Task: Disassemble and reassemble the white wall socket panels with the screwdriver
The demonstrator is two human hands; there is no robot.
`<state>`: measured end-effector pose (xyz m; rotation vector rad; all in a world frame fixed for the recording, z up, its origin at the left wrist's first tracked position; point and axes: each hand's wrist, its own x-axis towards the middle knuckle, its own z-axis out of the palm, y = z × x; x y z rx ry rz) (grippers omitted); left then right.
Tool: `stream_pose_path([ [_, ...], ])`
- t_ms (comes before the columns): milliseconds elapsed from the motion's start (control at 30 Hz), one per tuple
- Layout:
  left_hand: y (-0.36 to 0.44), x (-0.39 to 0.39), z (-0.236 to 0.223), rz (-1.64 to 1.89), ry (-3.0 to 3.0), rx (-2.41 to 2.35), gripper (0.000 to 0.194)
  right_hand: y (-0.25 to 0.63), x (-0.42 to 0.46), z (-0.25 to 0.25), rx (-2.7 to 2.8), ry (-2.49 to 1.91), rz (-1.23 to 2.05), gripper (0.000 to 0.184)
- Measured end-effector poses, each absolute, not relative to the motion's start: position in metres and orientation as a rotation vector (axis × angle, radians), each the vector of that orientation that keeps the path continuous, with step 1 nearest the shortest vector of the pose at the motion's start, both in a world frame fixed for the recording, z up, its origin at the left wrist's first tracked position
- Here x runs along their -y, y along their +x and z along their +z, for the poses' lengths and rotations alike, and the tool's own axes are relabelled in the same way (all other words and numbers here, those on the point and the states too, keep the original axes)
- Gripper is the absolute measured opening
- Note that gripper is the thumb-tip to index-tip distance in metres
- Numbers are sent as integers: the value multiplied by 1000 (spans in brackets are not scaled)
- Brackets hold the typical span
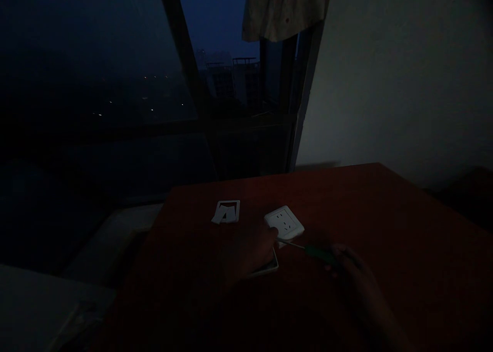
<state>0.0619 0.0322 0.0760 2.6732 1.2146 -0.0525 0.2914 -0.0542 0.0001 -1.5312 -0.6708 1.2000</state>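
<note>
A white wall socket (284, 222) with several plug slots is held at its near left edge by my left hand (256, 249), the thumb lying on its face. My right hand (348, 265) is wrapped round the green handle of a screwdriver (318, 253). The screwdriver's thin shaft points left and its tip meets the socket's near edge, close to my left thumb. Partly hidden under my left hand lies a pale-rimmed box or frame (275, 264). Dim light blurs the fingers of both hands.
Farther back on the reddish-brown table (346, 188) lies a white square frame (238, 211) with white flat pieces (226, 214) across it. Beyond the table's far edge are dark windows (134, 75), a curtain (285, 8) and a pale wall (396, 85).
</note>
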Motion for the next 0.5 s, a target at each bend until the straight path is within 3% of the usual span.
stream_pose_path([
  [233,65,-24,78,87,2648,-1209,9,293,54,-2,718,-1546,1197,38],
  [500,-8,-12,49,615,2322,-1612,14,293,55,-1,726,-1568,1186,36],
])
